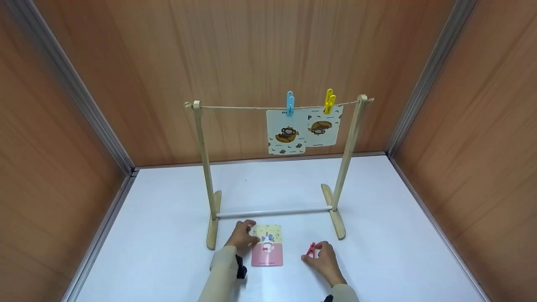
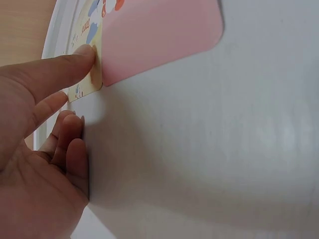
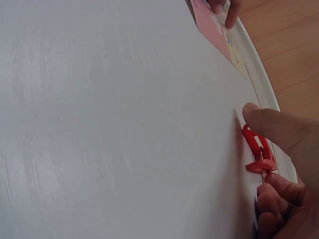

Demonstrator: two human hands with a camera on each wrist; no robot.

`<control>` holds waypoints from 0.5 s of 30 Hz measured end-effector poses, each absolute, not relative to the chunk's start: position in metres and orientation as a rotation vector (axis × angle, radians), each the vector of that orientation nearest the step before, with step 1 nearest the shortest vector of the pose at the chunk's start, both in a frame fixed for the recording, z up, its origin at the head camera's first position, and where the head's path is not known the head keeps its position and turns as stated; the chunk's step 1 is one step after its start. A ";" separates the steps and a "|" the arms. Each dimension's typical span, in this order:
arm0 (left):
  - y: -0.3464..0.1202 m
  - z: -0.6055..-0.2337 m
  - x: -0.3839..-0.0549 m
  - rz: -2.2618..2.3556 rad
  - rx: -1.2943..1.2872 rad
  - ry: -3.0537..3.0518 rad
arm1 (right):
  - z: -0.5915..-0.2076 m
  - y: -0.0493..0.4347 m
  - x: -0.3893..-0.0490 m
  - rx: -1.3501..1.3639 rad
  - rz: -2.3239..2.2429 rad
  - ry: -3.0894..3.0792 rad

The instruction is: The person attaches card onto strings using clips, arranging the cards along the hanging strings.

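Note:
A card (image 1: pixel 267 254) with a pale yellow upper half and a pink lower half lies flat on the white table. My left hand (image 1: pixel 242 237) is at its upper left edge. In the left wrist view the thumb (image 2: pixel 82 57) touches the yellow part, with the forefinger near the corner and the other fingers bent beside the table surface. To the right of the card, my right hand (image 1: pixel 324 261) pinches a red clothespin (image 1: pixel 311 250) between thumb and fingers. The right wrist view has this clothespin (image 3: pixel 259 149) close up, just above the table.
Behind the hands stands a wooden rack (image 1: pixel 205 161) with a string (image 1: pixel 239 108) across its top. A blue clothespin (image 1: pixel 290 103) and a yellow clothespin (image 1: pixel 329 101) hold two white monkey cards (image 1: pixel 287 142) on the string. Wooden panels (image 1: pixel 260 50) enclose the table.

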State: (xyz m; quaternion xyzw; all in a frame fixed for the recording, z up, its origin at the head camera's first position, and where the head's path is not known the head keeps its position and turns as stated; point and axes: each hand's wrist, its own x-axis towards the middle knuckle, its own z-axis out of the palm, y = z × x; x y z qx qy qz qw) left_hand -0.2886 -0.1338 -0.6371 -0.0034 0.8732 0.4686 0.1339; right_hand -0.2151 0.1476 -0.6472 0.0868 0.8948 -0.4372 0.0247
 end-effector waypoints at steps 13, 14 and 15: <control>-0.135 -0.634 -0.287 1.334 -0.048 2.514 | -0.649 0.148 -0.213 0.258 -1.373 2.764; -0.135 -0.634 -0.287 1.331 -0.035 2.520 | -0.649 0.148 -0.213 0.252 -1.376 2.767; -0.135 -0.633 -0.286 1.330 -0.032 2.522 | -0.648 0.147 -0.214 0.256 -1.380 2.765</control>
